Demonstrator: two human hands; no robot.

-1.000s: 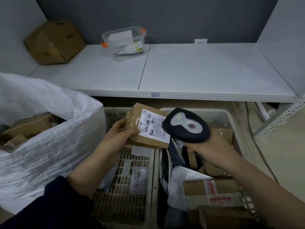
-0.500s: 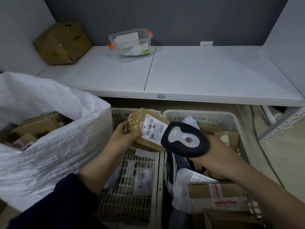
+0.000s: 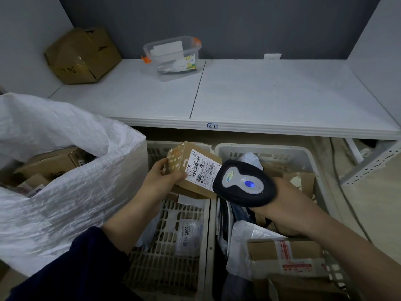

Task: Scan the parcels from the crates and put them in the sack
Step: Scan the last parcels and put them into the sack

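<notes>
My left hand [image 3: 161,178] grips a small brown cardboard parcel [image 3: 191,158] with a white barcode label, held above the left crate [image 3: 165,263]. My right hand [image 3: 288,205] holds a black and grey barcode scanner [image 3: 243,183] right beside the label; a blue light glows on the scanner's top. The left crate holds a few flat packets, one marked 3005 [image 3: 188,237]. The right crate [image 3: 271,151] is full of boxes and plastic mailers. The white woven sack [image 3: 71,192] stands open at the left with several brown boxes inside.
A white shelf [image 3: 271,94] runs across behind the crates. On it sit a dented cardboard box [image 3: 82,55] at the far left and a clear plastic tub [image 3: 173,55] with orange clips. A metal shelf bracket [image 3: 373,164] and a cable lie at the right.
The parcel has tilted and dropped a little, and the scanner has come in closer to the label. The scanner's indicator now glows blue where it was dull before.
</notes>
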